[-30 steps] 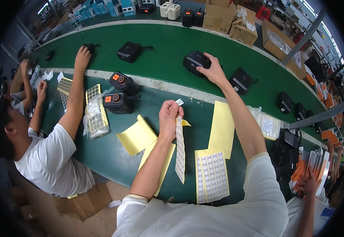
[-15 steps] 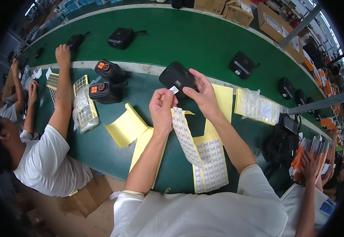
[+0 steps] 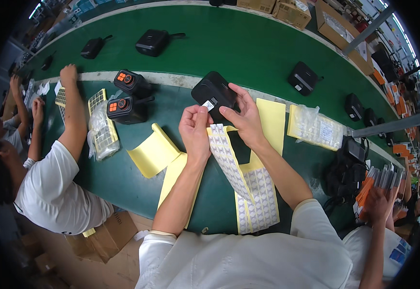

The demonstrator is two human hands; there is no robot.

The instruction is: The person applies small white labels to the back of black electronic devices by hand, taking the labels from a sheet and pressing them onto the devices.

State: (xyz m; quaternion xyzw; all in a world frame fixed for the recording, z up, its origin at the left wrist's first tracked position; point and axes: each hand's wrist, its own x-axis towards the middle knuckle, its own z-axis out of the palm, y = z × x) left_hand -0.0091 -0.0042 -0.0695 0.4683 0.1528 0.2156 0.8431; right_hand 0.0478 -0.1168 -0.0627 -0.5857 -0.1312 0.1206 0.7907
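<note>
Between my two hands is a rounded black device (image 3: 214, 89), perhaps a portable speaker, tilted above the near edge of the belt. My right hand (image 3: 247, 118) grips its right side, with the thumb across the lower face. A small white label (image 3: 208, 105) lies against the device's lower left. The thumb of my left hand (image 3: 195, 132) touches this label. From the left hand's fingers a sheet of white stickers (image 3: 226, 156) on yellow backing hangs in a curve down to the table. The device hides some of my fingertips.
Two black devices with orange knobs (image 3: 123, 108) stand left of me, beside bagged yellow sheets (image 3: 105, 127). Yellow backing paper (image 3: 154, 151) lies nearby. A green belt (image 3: 239, 45) carries several black devices. Co-workers sit on both sides; black bags (image 3: 347, 166) lie at right.
My hands and the device have shifted slightly left, and my left thumb now lies lower on the label. Devices on the belt have moved right. The left co-worker's hand has drawn back from one.
</note>
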